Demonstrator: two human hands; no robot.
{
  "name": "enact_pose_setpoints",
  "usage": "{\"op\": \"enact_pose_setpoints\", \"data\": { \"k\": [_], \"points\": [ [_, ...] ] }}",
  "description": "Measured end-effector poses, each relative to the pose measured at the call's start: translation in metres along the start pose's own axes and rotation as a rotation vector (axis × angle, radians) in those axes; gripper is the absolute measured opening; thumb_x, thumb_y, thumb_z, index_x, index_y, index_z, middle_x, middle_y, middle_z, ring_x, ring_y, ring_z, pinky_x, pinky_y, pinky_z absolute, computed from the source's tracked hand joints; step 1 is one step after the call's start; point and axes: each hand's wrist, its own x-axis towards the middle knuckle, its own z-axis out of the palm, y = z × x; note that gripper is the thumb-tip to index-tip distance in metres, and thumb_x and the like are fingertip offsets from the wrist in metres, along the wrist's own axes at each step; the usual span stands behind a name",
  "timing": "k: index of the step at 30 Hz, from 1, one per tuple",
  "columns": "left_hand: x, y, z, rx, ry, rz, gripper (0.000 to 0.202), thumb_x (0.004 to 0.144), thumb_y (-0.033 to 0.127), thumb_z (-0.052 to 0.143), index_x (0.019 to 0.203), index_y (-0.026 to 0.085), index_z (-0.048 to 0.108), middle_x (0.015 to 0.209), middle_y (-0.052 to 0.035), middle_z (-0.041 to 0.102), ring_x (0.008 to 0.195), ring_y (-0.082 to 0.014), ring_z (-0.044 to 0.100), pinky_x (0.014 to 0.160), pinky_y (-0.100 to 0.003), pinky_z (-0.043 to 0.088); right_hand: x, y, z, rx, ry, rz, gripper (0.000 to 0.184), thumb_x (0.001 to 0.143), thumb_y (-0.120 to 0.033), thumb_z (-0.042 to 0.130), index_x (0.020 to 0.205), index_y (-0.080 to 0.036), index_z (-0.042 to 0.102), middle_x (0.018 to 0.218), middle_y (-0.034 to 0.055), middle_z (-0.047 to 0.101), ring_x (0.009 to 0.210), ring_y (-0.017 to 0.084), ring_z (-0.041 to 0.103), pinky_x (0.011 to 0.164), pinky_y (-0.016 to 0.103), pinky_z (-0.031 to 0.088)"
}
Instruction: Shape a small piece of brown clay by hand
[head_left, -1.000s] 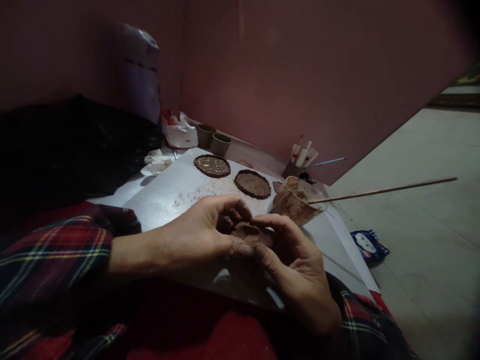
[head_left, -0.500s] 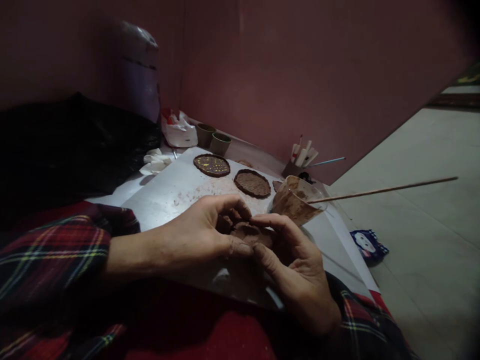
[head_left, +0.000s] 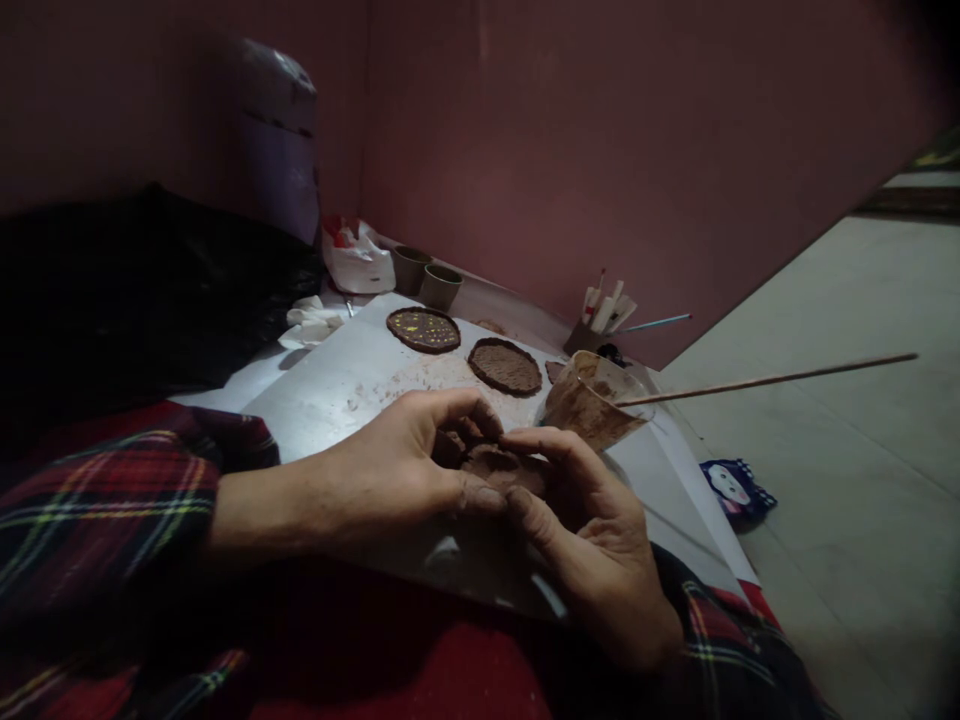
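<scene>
Left hand [head_left: 397,478] and right hand [head_left: 600,545] both pinch the clay piece [head_left: 501,468] (it looks thin), so squeezing harder could tear it.

One head-worn camera looks forward and down, close over the grey board [head_left: 337,385] at frame centre.

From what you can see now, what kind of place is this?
Likely a clay-craft corner: the left hand and right hand pinch a clay lump over a board, two clay discs lie beyond, and brushes stand in a holder.
</scene>
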Motion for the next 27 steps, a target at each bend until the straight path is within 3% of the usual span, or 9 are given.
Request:
{"op": "enact_pose_setpoints", "data": {
  "k": [14, 21, 27],
  "points": [
    [-0.0024, 0.0016, 0.0008, -0.004, -0.001, 0.022, 0.023, 0.07, 0.016, 0.071, 0.09, 0.016, 0.058, 0.085, -0.0013, 0.066, 0.081, -0.017, 0.062, 0.07, -0.028, 0.048, 0.0005, -0.0021, 0.0014, 0.03, 0.054, -0.029, 0.024, 0.086, -0.021, 0.062, 0.109, -0.03, 0.058, 0.106, -0.0019, 0.065, 0.097, 0.014, 0.063, 0.08, 0.022, 0.051],
    [-0.0042, 0.0001, -0.0015, -0.017, -0.029, 0.063, 0.029, 0.069, 0.018, 0.074, 0.095, 0.018, 0.059, 0.089, -0.0013, 0.066, 0.085, -0.0189, 0.062, 0.075, -0.03, 0.049, -0.001, -0.0041, 0.0028, 0.058, 0.064, 0.029, 0.024, 0.086, -0.023, 0.062, 0.109, -0.029, 0.057, 0.105, -0.0006, 0.068, 0.089, 0.016, 0.066, 0.076, 0.025, 0.052],
    [-0.0045, -0.0019, 0.0009, 0.062, 0.028, 0.117, 0.024, 0.073, 0.027, 0.072, 0.092, 0.018, 0.061, 0.08, 0.0011, 0.062, 0.075, -0.0143, 0.058, 0.067, -0.025, 0.047, 0.0001, -0.0036, 0.0025, 0.053, 0.087, -0.004, 0.024, 0.087, -0.022, 0.06, 0.109, -0.03, 0.059, 0.106, -0.0007, 0.065, 0.093, 0.015, 0.063, 0.077, 0.023, 0.051]
  ]
}}
